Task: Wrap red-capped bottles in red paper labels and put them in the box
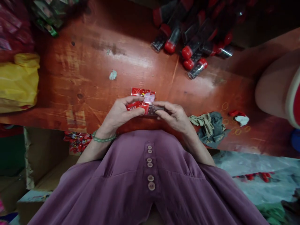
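Both my hands meet over the near edge of a worn red wooden table (98, 68). My left hand (122, 113), with a green bead bracelet on its wrist, is closed on the red cap end of a small dark tube (153, 109). My right hand (174, 117) pinches the tube's other end. A red and white printed wrapper (144, 95) sticks up from between my fingers, held against the tube. Purple sleeves cover both my arms.
A pile of several red-capped dark tubes (189, 40) lies at the far right. A crumpled grey-green cloth (209, 126), rubber bands (225, 105) and a yellow bag (18, 81) sit on the table. A box of red packets (76, 141) is below left. Another person's arm (278, 87) is at right.
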Available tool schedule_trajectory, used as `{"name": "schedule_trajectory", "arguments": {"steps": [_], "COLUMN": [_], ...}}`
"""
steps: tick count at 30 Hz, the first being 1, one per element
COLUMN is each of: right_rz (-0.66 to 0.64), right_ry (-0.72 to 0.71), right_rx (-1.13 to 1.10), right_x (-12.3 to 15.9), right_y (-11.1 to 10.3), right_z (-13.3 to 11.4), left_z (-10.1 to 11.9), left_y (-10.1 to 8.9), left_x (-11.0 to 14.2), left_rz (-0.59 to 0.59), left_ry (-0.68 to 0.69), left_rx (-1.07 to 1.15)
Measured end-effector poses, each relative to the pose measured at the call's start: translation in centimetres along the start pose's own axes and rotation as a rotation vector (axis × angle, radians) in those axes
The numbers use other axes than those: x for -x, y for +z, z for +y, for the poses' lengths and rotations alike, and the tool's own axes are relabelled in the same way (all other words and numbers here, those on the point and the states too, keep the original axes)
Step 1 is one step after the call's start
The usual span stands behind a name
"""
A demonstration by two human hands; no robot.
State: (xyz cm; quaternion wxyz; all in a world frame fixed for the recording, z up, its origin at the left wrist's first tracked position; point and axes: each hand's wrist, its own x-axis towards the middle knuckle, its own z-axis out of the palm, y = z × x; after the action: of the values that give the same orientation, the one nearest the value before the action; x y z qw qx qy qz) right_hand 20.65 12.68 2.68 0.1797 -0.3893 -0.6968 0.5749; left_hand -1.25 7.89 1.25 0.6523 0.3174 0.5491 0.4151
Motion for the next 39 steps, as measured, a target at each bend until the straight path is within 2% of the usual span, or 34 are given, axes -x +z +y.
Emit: {"name": "schedule_trajectory", "arguments": {"steps": [3, 6, 8, 12, 15, 20, 23, 26, 28, 31, 34, 36, 39], "right_rz": [0.086, 0.104, 0.126, 0.237, 0.266, 0.216, 0.158, 0.112, 0.101, 0.056, -0.061, -0.018, 0.117], "right_ry": [0.106, 0.111, 0.069, -0.132, -0.211, -0.084, -0.038, -0.035, -0.055, -0.143, -0.322, -0.395, -0.35], "right_rx": [-0.242, -0.375, -0.341, -0.054, 0.014, -0.166, -0.318, -0.431, -0.438, -0.342, -0.106, 0.148, 0.522], "right_x": [-0.5, -0.9, -1.1, -1.2, -1.3, -1.6, -1.8, -2.2, -2.5, -2.7, -2.5, -2.3, -2.2], "right_y": [0.8, 1.7, 2.4, 3.6, 4.2, 4.4, 4.3, 4.4, 4.7, 5.1, 4.7, 3.8, 2.3], "right_z": [0.4, 0.4, 0.3, 0.5, 1.0, 1.4, 1.1, 0.9, 0.8, 0.5, 0.2, 0.3, 0.9], "left_z": [-0.8, -1.1, -1.0, -1.0, -1.2, -1.2, -1.2, -1.3, -1.4, -1.4, -1.2, -1.0, -1.3], "left_y": [0.1, 1.0, 1.8, 3.2, 3.6, 3.6, 3.7, 4.0, 3.9, 2.7, -0.2, -3.2, -8.0], "left_x": [0.5, 0.7, 0.7, 0.2, -0.2, -0.3, 0.0, 0.5, 0.8, 2.2, 5.5, 8.7, 14.0], "left_rz": [0.011, 0.059, 0.165, 0.322, 0.324, 0.321, 0.293, 0.235, 0.245, 0.27, 0.273, 0.321, 0.456], "left_ry": [0.038, 0.038, 0.036, 0.034, -0.003, 0.011, 0.017, -0.011, -0.013, -0.038, -0.087, -0.092, -0.164], "left_rx": [0.34, 0.483, 0.516, 0.545, 0.532, 0.576, 0.516, 0.438, 0.435, 0.384, 0.125, -0.115, -0.44]}}
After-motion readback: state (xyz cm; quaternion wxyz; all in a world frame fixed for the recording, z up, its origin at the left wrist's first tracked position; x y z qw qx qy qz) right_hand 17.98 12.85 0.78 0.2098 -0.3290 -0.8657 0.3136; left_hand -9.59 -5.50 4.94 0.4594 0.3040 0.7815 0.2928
